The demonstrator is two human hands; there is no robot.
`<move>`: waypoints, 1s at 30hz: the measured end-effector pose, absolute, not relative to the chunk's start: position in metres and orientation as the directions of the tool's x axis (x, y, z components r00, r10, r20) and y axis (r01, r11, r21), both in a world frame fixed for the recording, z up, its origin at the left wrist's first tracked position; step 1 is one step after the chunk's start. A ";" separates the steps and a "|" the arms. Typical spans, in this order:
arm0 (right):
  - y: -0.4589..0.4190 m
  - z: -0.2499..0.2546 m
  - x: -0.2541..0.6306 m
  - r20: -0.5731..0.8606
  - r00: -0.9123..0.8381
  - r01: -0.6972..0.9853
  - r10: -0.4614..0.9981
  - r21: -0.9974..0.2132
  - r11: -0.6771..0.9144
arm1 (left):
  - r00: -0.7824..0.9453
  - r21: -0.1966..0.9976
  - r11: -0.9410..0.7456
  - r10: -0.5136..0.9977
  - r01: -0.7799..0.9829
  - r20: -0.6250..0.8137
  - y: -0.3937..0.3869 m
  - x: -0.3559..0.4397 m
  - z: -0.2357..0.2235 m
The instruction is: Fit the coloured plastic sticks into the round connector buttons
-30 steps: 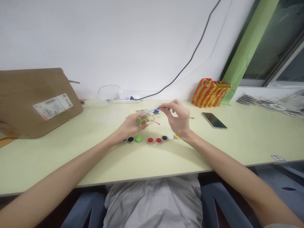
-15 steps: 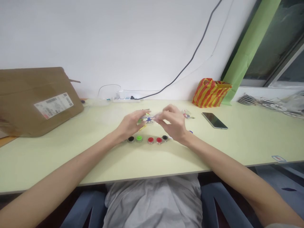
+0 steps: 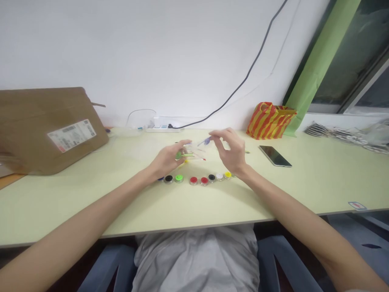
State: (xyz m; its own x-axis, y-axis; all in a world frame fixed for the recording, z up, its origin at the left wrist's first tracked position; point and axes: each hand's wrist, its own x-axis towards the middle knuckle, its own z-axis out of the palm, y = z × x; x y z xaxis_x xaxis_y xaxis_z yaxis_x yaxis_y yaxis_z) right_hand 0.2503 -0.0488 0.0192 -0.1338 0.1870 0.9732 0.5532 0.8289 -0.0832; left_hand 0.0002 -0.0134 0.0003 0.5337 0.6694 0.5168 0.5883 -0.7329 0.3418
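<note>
My left hand (image 3: 169, 157) hovers above the pale green table (image 3: 91, 194), its fingers closed on a small green-headed piece with thin coloured sticks (image 3: 182, 155). My right hand (image 3: 232, 153) is raised just to the right, thumb and fingers pinching a thin stick with a blue end (image 3: 205, 141). The two hands are a little apart. Below them a row of several small round caps (image 3: 194, 179) lies on the table: blue, black, green, two red, black, white, yellow.
A brown cardboard box (image 3: 45, 127) stands at the back left. A white power strip (image 3: 162, 127) with cables lies against the wall. A red-and-yellow striped bag (image 3: 269, 119) and a dark phone (image 3: 275, 155) are at the right.
Half a second ago the hands were together over a small bundle. Now the right hand has pulled away up and to the right with the blue-ended stick; the left keeps the green piece.
</note>
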 end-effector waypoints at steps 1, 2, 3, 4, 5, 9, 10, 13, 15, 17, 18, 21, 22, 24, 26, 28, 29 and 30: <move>-0.050 0.019 0.249 0.971 -0.152 0.537 0.185 -0.076 0.840 | 0.532 0.354 -0.739 0.664 0.574 0.525 -0.014 0.000 0.000; -0.052 0.019 0.247 0.968 -0.170 0.526 0.185 -0.069 0.848 | 0.529 0.368 -0.745 0.660 0.557 0.534 -0.014 0.001 0.000; -0.053 0.019 0.245 0.965 -0.189 0.518 0.185 -0.062 0.853 | 0.525 0.384 -0.750 0.655 0.539 0.543 -0.014 0.002 0.001; -0.055 0.018 0.243 0.962 -0.204 0.514 0.183 -0.053 0.856 | 0.522 0.403 -0.753 0.653 0.520 0.548 -0.015 0.002 0.001; -0.056 0.018 0.240 0.958 -0.219 0.512 0.184 -0.047 0.858 | 0.519 0.422 -0.755 0.654 0.503 0.551 -0.016 0.003 0.001; -0.059 0.014 0.233 0.929 -0.305 0.532 0.211 -0.018 0.846 | 0.512 0.488 -0.742 0.671 0.460 0.536 -0.021 0.006 0.004; -0.059 0.013 0.232 0.910 -0.349 0.541 0.225 0.000 0.841 | 0.510 0.507 -0.737 0.675 0.446 0.533 -0.023 0.007 0.004; -0.059 0.013 0.231 0.829 -0.494 0.544 0.260 0.062 0.837 | 0.498 0.581 -0.729 0.678 0.362 0.541 -0.026 0.010 0.007; -0.058 0.015 0.234 0.818 -0.515 0.546 0.255 0.084 0.834 | 0.473 0.639 -0.711 0.689 0.292 0.549 -0.027 0.011 0.009; -0.057 0.018 0.240 0.865 -0.440 0.572 0.242 0.063 0.818 | 0.421 0.703 -0.663 0.732 0.257 0.536 -0.026 0.011 0.010; -0.055 0.019 0.243 0.894 -0.381 0.588 0.237 0.037 0.808 | 0.383 0.739 -0.627 0.763 0.247 0.520 -0.024 0.010 0.011; -0.046 0.019 0.251 0.904 -0.297 0.628 0.307 -0.057 0.776 | 0.238 0.839 -0.509 0.853 0.190 0.464 -0.018 0.006 0.010; -0.043 0.016 0.252 0.867 -0.341 0.641 0.365 -0.070 0.765 | 0.192 0.865 -0.476 0.875 0.159 0.445 -0.015 0.004 0.009; -0.035 0.008 0.251 0.717 -0.496 0.662 0.490 -0.052 0.748 | 0.129 0.900 -0.423 0.903 0.108 0.409 -0.011 0.001 0.008; -0.029 -0.002 0.247 0.526 -0.641 0.657 0.559 -0.002 0.754 | 0.119 0.918 -0.386 0.919 0.089 0.375 -0.008 -0.001 0.007; -0.026 -0.010 0.242 0.391 -0.725 0.627 0.567 0.032 0.779 | 0.140 0.926 -0.364 0.926 0.095 0.350 -0.007 -0.002 0.006; -0.025 -0.013 0.241 0.349 -0.749 0.611 0.563 0.034 0.791 | 0.151 0.929 -0.356 0.929 0.104 0.339 -0.007 -0.001 0.006; -0.024 -0.013 0.240 0.321 -0.763 0.600 0.561 0.028 0.800 | 0.161 0.931 -0.348 0.931 0.113 0.329 -0.008 -0.001 0.005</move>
